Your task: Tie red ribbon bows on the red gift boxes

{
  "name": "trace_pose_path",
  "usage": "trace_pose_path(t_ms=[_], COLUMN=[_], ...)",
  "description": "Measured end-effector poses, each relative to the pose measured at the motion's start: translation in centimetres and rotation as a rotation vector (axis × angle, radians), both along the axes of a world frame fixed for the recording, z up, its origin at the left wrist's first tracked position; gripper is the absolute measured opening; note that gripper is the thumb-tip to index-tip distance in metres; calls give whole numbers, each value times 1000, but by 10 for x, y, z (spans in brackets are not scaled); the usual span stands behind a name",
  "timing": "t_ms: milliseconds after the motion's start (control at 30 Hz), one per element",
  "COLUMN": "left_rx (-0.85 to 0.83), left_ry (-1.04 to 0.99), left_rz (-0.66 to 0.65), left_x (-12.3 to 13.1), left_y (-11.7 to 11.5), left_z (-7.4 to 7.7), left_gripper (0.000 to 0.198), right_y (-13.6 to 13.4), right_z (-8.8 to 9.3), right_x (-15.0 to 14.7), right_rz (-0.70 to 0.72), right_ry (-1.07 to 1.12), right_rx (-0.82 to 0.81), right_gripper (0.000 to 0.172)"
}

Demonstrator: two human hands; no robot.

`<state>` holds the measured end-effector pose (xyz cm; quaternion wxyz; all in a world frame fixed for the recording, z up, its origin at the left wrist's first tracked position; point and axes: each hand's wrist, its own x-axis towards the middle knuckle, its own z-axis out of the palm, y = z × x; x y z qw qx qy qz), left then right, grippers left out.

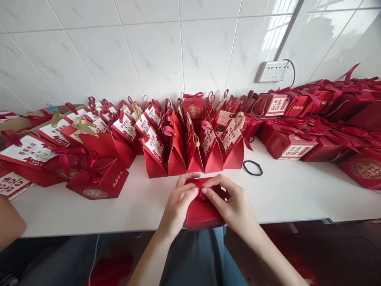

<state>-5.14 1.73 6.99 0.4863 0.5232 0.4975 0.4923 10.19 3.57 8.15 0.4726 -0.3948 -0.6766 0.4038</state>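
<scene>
A red gift box [204, 216] sits at the table's front edge, directly before me. On its top a dark red ribbon [202, 196] is gathered between my hands. My left hand [177, 204] pinches the ribbon from the left, thumb against the fingers, with the other fingers resting along the box's far side. From the right, my right hand [233, 200] pinches it between thumb and forefinger, the remaining fingers curled over the box. My fingers partly hide the ribbon's shape.
Red peaked gift boxes [195, 157] with loop handles stand in rows behind. Ribboned boxes [288, 143] crowd the right, and a bow-tied box [99, 180] stands left. A black cord loop [253, 168] lies on the white table [268, 204]. Another person's arm [10, 222] enters at left.
</scene>
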Motion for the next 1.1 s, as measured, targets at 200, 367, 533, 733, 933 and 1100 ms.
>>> trace_pose_path(t_ms=[200, 367, 533, 733, 933, 1100], left_rx=[32, 30, 29, 25, 94, 245], left_ry=[34, -9, 15, 22, 132, 351], left_rz=[78, 78, 71, 35, 56, 205], left_x=[5, 6, 4, 0, -4, -7], left_y=[2, 1, -1, -1, -2, -7], left_z=[1, 0, -1, -5, -5, 0], left_gripper=[39, 43, 48, 49, 50, 40], right_y=[-4, -17, -17, -12, -10, -9], right_z=[-3, -7, -8, -4, -2, 8], right_x=[4, 10, 11, 14, 16, 26], right_rz=[-158, -188, -179, -74, -42, 88], right_ry=[-94, -283, -286, -165, -167, -281], right_rx=[293, 417, 342, 226, 167, 92], right_gripper=[3, 9, 7, 10, 15, 20])
